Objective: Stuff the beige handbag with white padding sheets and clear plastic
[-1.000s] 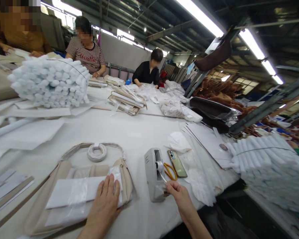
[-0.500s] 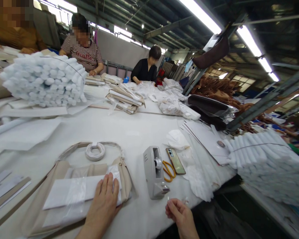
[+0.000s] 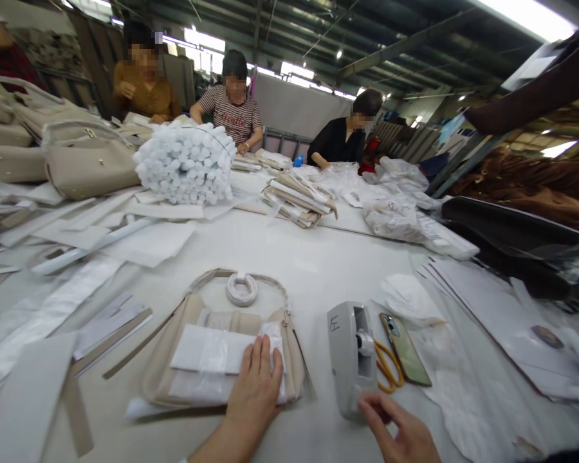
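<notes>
Lying flat with fingers stretched, my left hand (image 3: 258, 386) presses on the white paper wrap (image 3: 207, 350) across a beige handbag (image 3: 157, 379). The bag lies on the table with its strap arched behind it, and a wrapped white coil (image 3: 242, 289) sits inside that arch. To the right stands a grey tape dispenser (image 3: 340, 360). My right hand (image 3: 398, 424) is at its near end, thumb and forefinger curled together in a pinch. What the fingertips hold, if anything, is hidden. Yellow-handled scissors (image 3: 390, 370) and a phone (image 3: 408, 354) lie just beyond the dispenser.
White paper strips (image 3: 110, 321) lie to the left. Behind are a bundle of white foam rods (image 3: 186, 164), beige bags (image 3: 87, 161) and a stack of beige pieces (image 3: 299, 199). White sheets (image 3: 502, 321) lie at right. Several co-workers, one in a striped shirt (image 3: 231, 116), work across the table.
The view has swung left, so things sit further right. My right hand has moved from beside the dispenser to its near end. My left hand stays flat on the wrapped handbag.
</notes>
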Motion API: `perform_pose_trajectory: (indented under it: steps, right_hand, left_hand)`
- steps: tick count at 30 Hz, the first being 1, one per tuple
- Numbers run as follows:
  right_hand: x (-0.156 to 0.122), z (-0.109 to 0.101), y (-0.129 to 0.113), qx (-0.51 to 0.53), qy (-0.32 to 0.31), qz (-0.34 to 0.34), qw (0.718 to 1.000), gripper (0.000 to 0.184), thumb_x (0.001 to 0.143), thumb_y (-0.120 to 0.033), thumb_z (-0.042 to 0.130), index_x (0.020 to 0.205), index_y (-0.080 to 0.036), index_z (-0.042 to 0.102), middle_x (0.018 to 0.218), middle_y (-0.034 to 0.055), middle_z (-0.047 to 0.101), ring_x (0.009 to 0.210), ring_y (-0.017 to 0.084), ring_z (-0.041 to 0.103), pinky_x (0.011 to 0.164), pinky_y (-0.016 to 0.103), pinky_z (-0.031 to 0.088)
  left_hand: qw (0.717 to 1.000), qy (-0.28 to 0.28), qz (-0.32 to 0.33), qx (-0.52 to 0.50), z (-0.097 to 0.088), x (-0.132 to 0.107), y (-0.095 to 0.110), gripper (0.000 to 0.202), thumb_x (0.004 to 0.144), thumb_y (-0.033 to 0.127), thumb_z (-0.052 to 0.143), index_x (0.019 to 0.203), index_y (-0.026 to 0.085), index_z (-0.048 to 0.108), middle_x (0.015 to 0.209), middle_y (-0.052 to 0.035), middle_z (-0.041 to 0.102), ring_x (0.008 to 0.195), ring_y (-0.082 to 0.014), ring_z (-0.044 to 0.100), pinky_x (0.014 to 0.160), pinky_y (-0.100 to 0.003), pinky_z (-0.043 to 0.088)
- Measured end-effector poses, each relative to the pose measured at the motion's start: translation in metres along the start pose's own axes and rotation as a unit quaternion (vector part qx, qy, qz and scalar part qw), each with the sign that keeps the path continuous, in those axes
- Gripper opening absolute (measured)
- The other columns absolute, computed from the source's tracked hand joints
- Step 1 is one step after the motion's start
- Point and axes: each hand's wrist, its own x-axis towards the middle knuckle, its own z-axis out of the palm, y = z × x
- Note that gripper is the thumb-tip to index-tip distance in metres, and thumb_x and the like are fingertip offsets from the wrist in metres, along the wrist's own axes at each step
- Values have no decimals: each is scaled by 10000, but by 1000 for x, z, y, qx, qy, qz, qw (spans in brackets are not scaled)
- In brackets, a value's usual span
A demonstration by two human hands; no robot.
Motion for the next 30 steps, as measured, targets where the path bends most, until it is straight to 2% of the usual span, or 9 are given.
perform_pose_trajectory:
  steps: [2,4,8,12,15,18,22,25,30]
  right_hand:
    - [35,-3,-45,-42,-82,-107,990,322,832,-511,490,717,-251,641,731,47,660,704,231,586,665,319,442]
    - [73,2,-82,-97,-164,-213,958,269,884,-391,472,756,-242,657,765,38,661,756,213,584,739,318,406]
    - [139,25,-130,-199,-324,-377,845,180,888,-236,532,789,-224,682,748,3,663,754,154,588,751,277,351]
    - [179,52,-155,-302,-385,-448,748,125,844,-201,608,761,-237,694,715,-21,680,718,135,592,732,272,319]
    - [193,72,-167,-369,-404,-482,684,119,807,-173,639,727,-240,698,707,-22,695,685,132,580,744,300,294]
    - [199,92,-174,-410,-417,-505,635,115,778,-150,658,722,-239,704,714,-22,706,675,131,575,746,320,276]
    - [205,111,-177,-435,-421,-516,606,117,747,-130,679,729,-240,715,717,-10,712,675,141,579,727,321,272]
    - [207,118,-178,-436,-425,-515,603,141,717,-98,685,719,-235,718,717,-3,713,680,148,584,721,322,271]
    - [205,122,-182,-437,-432,-517,596,114,736,-119,683,698,-220,720,717,16,714,658,158,583,694,330,274]
  left_hand:
    - [1000,10,-7,-1,2,0,1,818,654,607,679,1253,88,478,1336,-300,435,1254,-406,415,1001,-534,375]
    - [1000,24,-11,0,4,0,3,723,727,558,628,1257,92,470,1332,-293,444,1252,-395,423,989,-537,386]
    - [999,39,-26,13,9,0,5,640,770,479,597,1270,109,449,1336,-275,451,1253,-378,428,982,-555,389]
    - [997,68,-32,23,9,1,5,568,783,451,576,1232,115,489,1291,-257,503,1227,-371,462,949,-538,428]
    - [995,84,-37,26,7,2,5,544,775,449,588,1197,112,518,1259,-254,530,1205,-373,484,936,-510,446]
    - [994,97,-42,32,8,3,6,524,773,441,597,1181,119,531,1247,-246,542,1191,-373,497,930,-510,447]
    - [992,104,-52,41,13,4,7,485,795,420,568,1181,130,529,1225,-236,558,1183,-362,503,958,-544,408]
    - [992,100,-54,51,16,3,7,460,816,399,536,1193,136,514,1217,-224,565,1171,-349,513,982,-561,379]
    - [991,94,-43,81,18,0,5,444,855,415,478,1199,135,505,1187,-206,588,1135,-343,547,955,-554,408]
